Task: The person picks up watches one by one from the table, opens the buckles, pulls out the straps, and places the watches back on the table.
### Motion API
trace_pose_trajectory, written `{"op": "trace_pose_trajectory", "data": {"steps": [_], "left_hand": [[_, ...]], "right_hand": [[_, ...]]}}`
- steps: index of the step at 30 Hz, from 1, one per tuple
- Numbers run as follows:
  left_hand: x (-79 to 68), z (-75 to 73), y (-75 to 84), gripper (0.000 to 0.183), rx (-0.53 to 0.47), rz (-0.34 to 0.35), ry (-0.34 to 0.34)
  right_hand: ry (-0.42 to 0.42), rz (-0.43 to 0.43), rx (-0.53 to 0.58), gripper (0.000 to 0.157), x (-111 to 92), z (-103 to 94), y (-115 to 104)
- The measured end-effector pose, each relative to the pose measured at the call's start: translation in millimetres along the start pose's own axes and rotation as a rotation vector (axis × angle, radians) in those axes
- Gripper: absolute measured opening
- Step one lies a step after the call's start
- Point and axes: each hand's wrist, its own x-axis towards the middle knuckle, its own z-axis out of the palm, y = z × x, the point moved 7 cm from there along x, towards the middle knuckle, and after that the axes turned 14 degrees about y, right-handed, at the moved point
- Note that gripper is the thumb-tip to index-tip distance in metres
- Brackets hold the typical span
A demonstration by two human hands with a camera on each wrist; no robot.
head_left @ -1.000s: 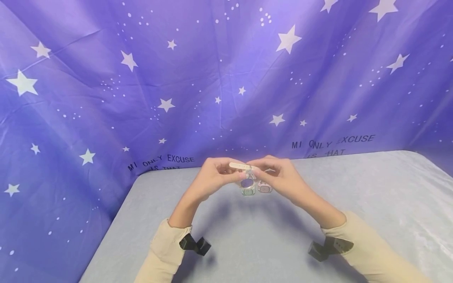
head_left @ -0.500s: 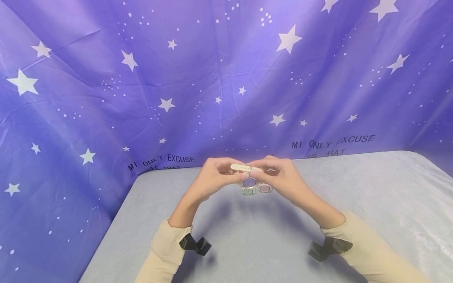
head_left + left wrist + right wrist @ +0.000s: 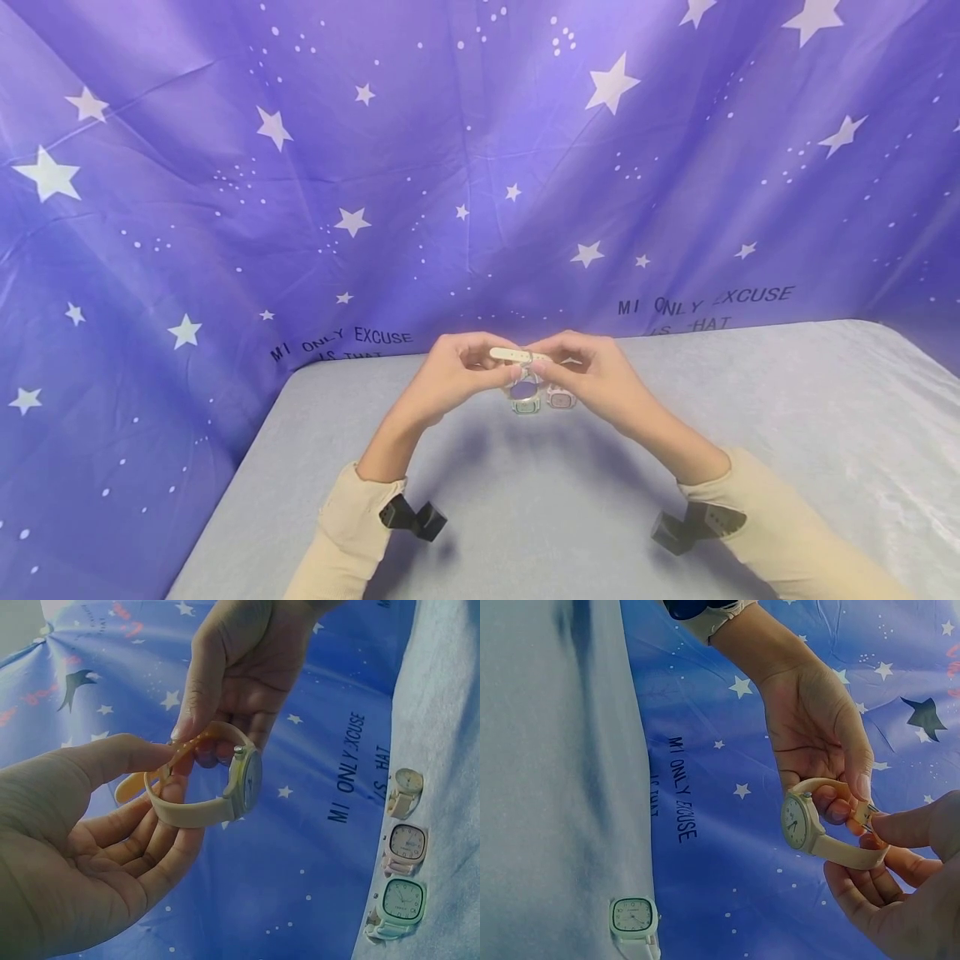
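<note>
A cream wristwatch (image 3: pixel 508 355) is held in the air between both hands, its strap bent into a loop. My left hand (image 3: pixel 448 379) pinches the strap near the buckle with thumb and fingers. From the other side my right hand (image 3: pixel 603 379) pinches the strap beside it, the thumbs almost meeting. In the left wrist view the round watch case (image 3: pixel 253 781) faces away from the hands, and the strap's free tip (image 3: pixel 129 787) sticks out past the left fingers. The metal buckle (image 3: pixel 870 814) shows between the fingertips in the right wrist view. Fingers partly cover the fastening point.
On the grey cloth-covered table (image 3: pixel 525 525) lie a green square watch (image 3: pixel 403 900), a pink square watch (image 3: pixel 407 844) and a beige round watch (image 3: pixel 409 780), in a row beyond the hands. A purple star-printed curtain (image 3: pixel 420 167) hangs behind the table.
The strap's free end has dipped and shifted slightly right, and the watch has turned a little between the fingers. Both hands stay in nearly the same place and keep their hold.
</note>
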Motion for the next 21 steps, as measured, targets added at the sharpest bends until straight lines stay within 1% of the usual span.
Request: {"op": "trace_pose_trajectory", "data": {"steps": [10, 15, 21], "left_hand": [[0.7, -1.6, 0.4, 0.024, 0.015, 0.023, 0.017], [0.5, -0.9, 0.1, 0.025, 0.009, 0.024, 0.012], [0.6, 0.4, -2.7, 0.026, 0.01, 0.018, 0.005]], "right_hand": [[-0.011, 0.034, 0.028, 0.023, 0.1, 2.1, 1.3], [-0.027, 0.036, 0.041, 0.024, 0.0, 3.4, 2.7], [-0.027, 0.041, 0.036, 0.025, -0.6, 3.1, 2.6]]}}
